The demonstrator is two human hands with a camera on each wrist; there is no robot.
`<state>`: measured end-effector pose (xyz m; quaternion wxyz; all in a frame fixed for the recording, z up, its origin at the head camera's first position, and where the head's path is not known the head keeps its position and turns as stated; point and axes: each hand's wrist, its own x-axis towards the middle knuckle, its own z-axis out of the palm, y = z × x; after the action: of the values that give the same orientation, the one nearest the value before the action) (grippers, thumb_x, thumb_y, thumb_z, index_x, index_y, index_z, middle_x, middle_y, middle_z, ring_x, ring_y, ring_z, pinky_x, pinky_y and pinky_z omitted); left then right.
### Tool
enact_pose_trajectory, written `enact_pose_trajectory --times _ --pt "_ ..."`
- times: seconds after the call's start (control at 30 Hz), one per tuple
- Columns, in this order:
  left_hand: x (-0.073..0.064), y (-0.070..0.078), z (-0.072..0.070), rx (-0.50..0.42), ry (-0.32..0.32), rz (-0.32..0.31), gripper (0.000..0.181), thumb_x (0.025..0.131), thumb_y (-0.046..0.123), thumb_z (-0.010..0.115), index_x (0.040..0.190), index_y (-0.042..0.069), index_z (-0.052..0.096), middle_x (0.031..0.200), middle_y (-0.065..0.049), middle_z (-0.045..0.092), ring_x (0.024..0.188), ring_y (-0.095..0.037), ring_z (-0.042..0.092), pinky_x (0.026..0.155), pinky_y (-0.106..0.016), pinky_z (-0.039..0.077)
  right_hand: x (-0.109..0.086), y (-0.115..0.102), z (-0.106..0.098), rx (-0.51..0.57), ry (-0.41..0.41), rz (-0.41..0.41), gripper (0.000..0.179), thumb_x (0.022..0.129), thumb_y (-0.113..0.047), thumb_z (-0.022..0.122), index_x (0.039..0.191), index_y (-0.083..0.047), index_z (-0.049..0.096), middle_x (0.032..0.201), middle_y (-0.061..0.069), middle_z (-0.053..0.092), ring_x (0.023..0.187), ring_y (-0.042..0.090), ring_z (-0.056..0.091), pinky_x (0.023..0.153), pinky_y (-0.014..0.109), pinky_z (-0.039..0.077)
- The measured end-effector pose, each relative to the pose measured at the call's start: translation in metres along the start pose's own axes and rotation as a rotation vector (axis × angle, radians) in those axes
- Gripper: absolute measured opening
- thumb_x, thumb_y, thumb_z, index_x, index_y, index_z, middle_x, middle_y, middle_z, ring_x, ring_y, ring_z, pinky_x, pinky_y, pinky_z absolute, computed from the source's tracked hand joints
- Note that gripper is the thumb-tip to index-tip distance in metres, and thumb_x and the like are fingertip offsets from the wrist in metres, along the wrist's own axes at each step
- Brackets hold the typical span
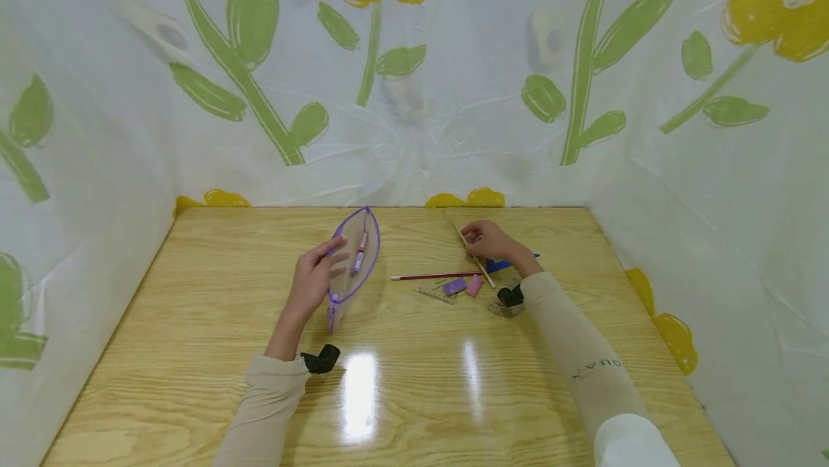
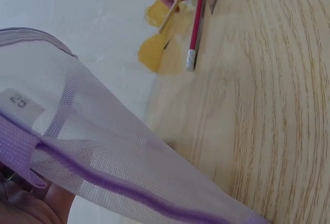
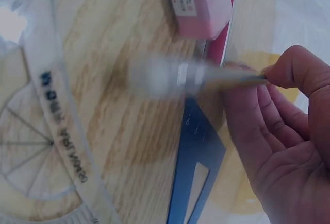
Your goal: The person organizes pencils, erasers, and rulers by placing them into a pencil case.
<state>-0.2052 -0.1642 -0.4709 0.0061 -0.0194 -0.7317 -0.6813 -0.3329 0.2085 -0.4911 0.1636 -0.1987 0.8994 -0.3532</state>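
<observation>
My left hand (image 1: 309, 283) holds a mesh zip pouch (image 1: 371, 264) with purple edging by its left side, its mouth spread wide. A small pink and purple printed piece (image 1: 359, 255) shows inside the pouch. In the left wrist view, pale mesh (image 2: 113, 131) fills much of the picture. My right hand (image 1: 492, 240) pinches a yellowish pencil (image 1: 486, 273) between thumb and fingers, slanting over the other stationery. Its blurred white end (image 3: 160, 77) points away from the fingers in the right wrist view. Below that hand lies a blue set square (image 3: 193, 157).
A red pencil (image 1: 427, 277) with a white eraser end lies between the hands. Near it are a purple eraser (image 1: 455, 286), a pink eraser (image 1: 474, 285) and a clear ruler piece (image 1: 437, 296). A clear protractor (image 3: 62, 147) lies by the right wrist. Flowered sheeting (image 1: 414, 150) walls the wooden table (image 1: 414, 395).
</observation>
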Motion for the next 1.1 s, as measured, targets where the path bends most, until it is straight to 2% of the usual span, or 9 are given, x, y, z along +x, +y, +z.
enact_pose_trajectory --times 0.17,0.37,0.6,0.9,1.1 --pt "0.0013 -0.0015 0.0008 -0.008 -0.003 0.002 0.045 0.107 0.001 0.029 0.149 -0.009 0.043 0.151 -0.029 0.046 0.134 -0.043 0.053 0.106 -0.04 0.054 -0.0011 0.0067 -0.002 0.132 -0.024 0.028 0.049 0.098 -0.003 0.06 0.143 0.011 0.047 0.117 0.026 0.061 0.096 0.03 0.067 0.074 0.037 0.065" --pt "0.0018 -0.0017 0.0002 -0.008 -0.006 0.01 0.045 0.107 0.001 0.029 0.149 -0.008 0.043 0.151 -0.029 0.046 0.134 -0.044 0.052 0.106 -0.043 0.054 -0.0033 0.0057 -0.0036 0.263 -0.033 0.047 0.049 0.099 0.0 0.056 0.145 0.01 0.043 0.117 0.03 0.058 0.087 0.029 0.07 0.073 0.04 0.067" --pt "0.0014 -0.0019 -0.0008 -0.013 -0.004 0.007 0.045 0.107 0.001 0.028 0.149 -0.01 0.042 0.151 -0.029 0.045 0.134 -0.044 0.052 0.106 -0.04 0.054 -0.005 0.0075 -0.0035 0.29 -0.007 0.056 0.052 0.1 -0.002 0.055 0.148 0.011 0.039 0.123 0.033 0.053 0.093 0.039 0.069 0.077 0.044 0.066" --pt "0.0003 -0.0027 -0.0028 -0.012 -0.004 0.011 0.045 0.108 0.002 0.029 0.149 -0.008 0.043 0.151 -0.029 0.046 0.134 -0.044 0.053 0.106 -0.042 0.054 -0.0051 0.0074 -0.0014 0.317 0.005 0.069 0.051 0.1 -0.003 0.056 0.147 0.008 0.04 0.125 0.029 0.053 0.088 0.025 0.069 0.075 0.037 0.066" --pt "0.0014 -0.0024 -0.0019 -0.012 -0.007 0.017 0.044 0.108 0.004 0.03 0.149 -0.008 0.043 0.151 -0.029 0.046 0.133 -0.044 0.053 0.106 -0.043 0.054 -0.0075 0.0099 -0.0026 0.347 0.012 0.082 0.05 0.101 -0.004 0.056 0.147 0.008 0.041 0.126 0.03 0.053 0.088 0.023 0.069 0.074 0.036 0.066"
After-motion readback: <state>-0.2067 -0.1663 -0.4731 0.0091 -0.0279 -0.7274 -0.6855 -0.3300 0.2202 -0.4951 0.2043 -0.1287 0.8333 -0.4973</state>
